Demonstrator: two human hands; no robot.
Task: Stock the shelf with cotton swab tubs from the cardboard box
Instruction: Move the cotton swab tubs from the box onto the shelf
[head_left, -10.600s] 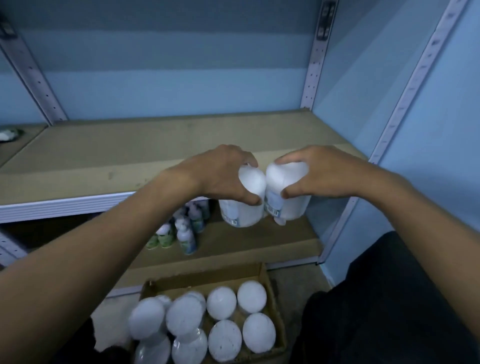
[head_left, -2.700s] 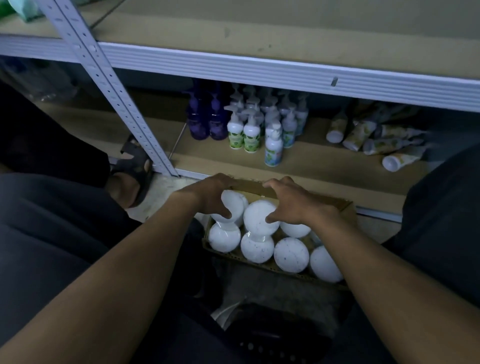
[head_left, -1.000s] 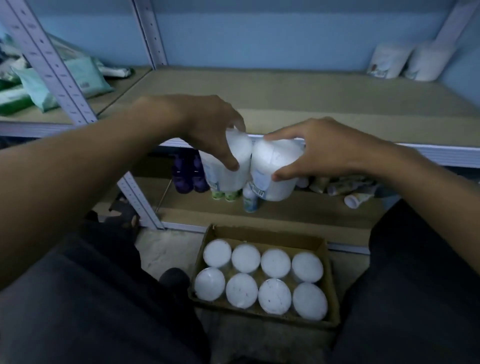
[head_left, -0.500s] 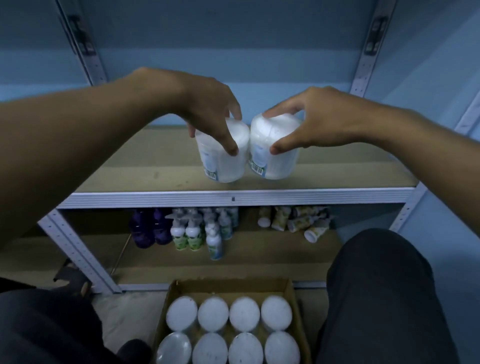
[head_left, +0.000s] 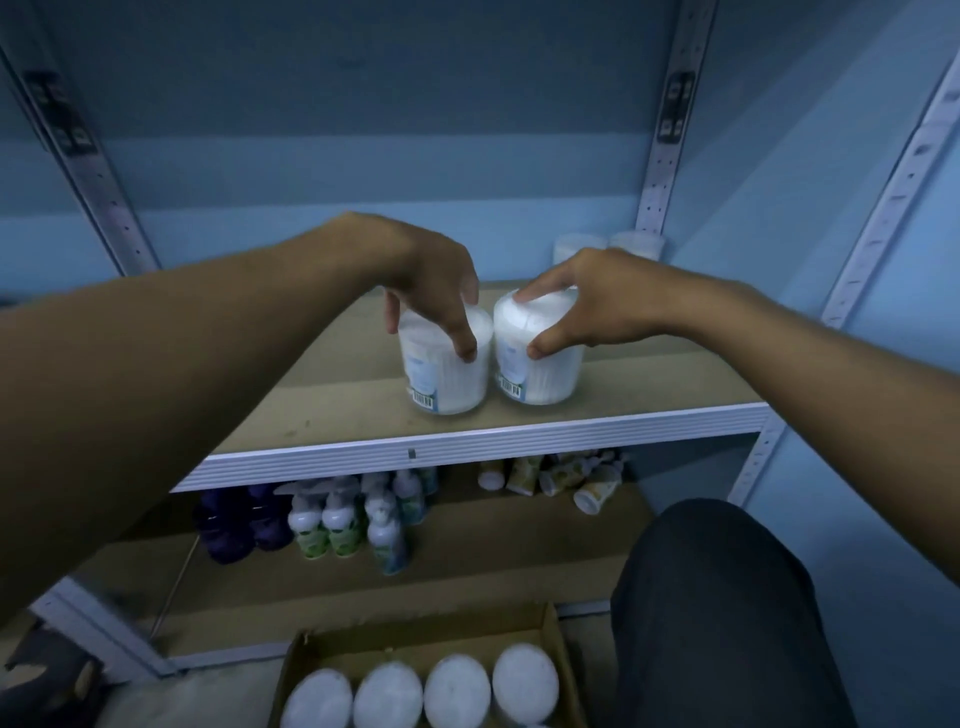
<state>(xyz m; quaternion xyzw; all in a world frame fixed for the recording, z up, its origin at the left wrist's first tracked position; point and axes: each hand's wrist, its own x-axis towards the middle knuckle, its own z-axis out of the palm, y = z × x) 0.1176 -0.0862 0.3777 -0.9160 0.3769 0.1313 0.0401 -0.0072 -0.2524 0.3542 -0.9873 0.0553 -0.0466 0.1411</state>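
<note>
Place: shop stockroom or retail aisle | Evidence: slotted metal shelving (head_left: 658, 171) against blue wall; pump bottles (head_left: 327, 519) grouped on lower shelf; tubes (head_left: 550, 475) lying beside; open cardboard box (head_left: 415, 636) of identical tubs (head_left: 457, 683) on floor

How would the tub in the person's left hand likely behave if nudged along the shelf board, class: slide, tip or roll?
The left tub is a squat, flat-bottomed cylinder, so on the shelf it would probably slide rather than tip. It looks packed with cotton swabs, so likely light. The left hand lifts it by fingertips alone. On its side, its round wall could roll.
</note>
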